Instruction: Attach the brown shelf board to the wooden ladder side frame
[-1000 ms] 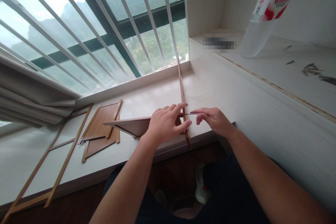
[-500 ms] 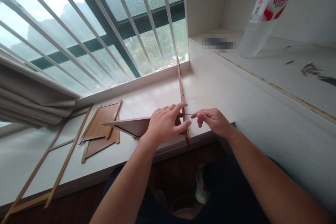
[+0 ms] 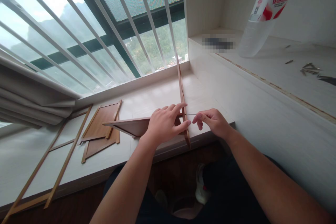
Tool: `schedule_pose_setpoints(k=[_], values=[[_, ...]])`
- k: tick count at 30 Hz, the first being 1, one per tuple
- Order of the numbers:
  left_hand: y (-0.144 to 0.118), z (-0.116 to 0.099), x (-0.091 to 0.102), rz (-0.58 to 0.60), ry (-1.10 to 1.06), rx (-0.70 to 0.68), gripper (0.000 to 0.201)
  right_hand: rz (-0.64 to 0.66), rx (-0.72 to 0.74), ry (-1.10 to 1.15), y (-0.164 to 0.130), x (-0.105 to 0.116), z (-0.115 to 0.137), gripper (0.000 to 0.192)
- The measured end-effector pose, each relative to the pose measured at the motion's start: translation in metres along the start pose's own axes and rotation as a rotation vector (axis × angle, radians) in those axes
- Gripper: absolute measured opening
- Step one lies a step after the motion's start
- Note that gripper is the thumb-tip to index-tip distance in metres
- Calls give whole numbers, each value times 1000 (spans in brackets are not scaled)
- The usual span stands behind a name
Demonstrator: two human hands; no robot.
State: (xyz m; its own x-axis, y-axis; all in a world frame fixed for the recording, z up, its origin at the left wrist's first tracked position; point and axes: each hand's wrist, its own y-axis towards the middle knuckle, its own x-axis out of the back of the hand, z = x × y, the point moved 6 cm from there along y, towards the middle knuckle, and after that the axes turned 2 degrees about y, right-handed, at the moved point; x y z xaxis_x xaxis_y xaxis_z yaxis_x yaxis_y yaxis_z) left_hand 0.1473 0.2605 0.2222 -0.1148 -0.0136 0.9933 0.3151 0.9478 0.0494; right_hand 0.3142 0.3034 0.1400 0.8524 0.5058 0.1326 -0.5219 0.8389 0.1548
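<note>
My left hand [image 3: 165, 123] grips the joint where a brown wooden panel [image 3: 126, 126] meets an upright wooden board [image 3: 181, 92] standing on edge on the pale windowsill [image 3: 157, 98]. My right hand [image 3: 211, 120] pinches a thin metal screw [image 3: 191, 114] and holds it horizontally, its tip against the right face of the upright board. The panel's far corner points left, raised above the sill.
Loose brown panels [image 3: 102, 127] and a long thin wooden frame [image 3: 49, 168] lie on the sill to the left. White window bars [image 3: 126, 17] rise behind. On the raised ledge to the right stand a plastic water bottle [image 3: 259, 17] and several loose screws [image 3: 311, 69]. A folded curtain [image 3: 31, 101] hangs left.
My right hand has slid a little to the left, bringing the screw closer into the upright board. My left hand and the panels stay put.
</note>
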Motion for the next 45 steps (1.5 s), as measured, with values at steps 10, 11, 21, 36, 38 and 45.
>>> schedule_pose_setpoints(k=[10, 11, 21, 36, 38, 45], values=[[0, 0, 0, -3, -5, 0, 57, -7, -3, 87, 0, -4, 1, 58], [0, 0, 0, -3, -6, 0, 57, -14, 0, 76, 1, -4, 2, 57], [1, -1, 1, -9, -4, 0, 57, -25, 12, 66, 1, -2, 5, 45], [0, -1, 1, -5, -1, -3, 57, -27, -8, 79, 0, 1, 6, 40], [0, -1, 1, -6, 0, -4, 57, -30, -11, 78, 0, 1, 6, 39], [0, -1, 1, -2, 1, -1, 58, -52, -16, 87, 0, 1, 8, 39]])
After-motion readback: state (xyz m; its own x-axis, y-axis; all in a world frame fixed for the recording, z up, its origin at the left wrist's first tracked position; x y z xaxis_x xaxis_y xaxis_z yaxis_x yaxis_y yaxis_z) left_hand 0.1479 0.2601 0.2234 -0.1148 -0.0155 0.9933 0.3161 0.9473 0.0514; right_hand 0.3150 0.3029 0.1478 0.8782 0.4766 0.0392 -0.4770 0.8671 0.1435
